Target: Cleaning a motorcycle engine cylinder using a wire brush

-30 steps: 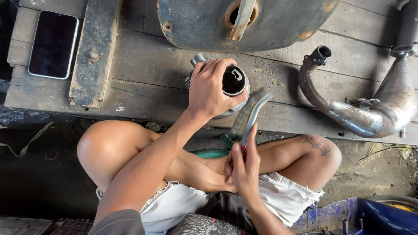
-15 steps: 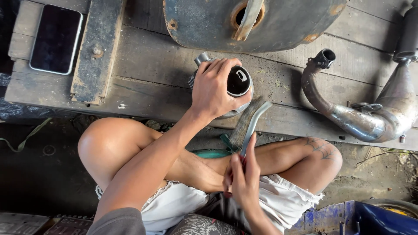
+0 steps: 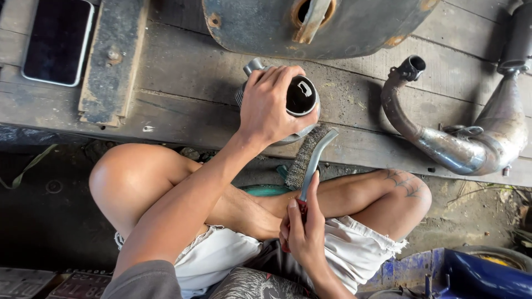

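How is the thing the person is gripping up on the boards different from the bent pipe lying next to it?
The engine cylinder is short, round and finned, with a dark bore on top; the exhaust pipe is long, curved and swells out. The left hand grips the cylinder, with the wire brush in the right hand against it; nobody touches the exhaust pipe. Both are worn metal on the wooden planks.

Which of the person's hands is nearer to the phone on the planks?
Left. The left hand grips the metal cylinder, right of the phone; the right hand holds the wire brush farther off, over the lap.
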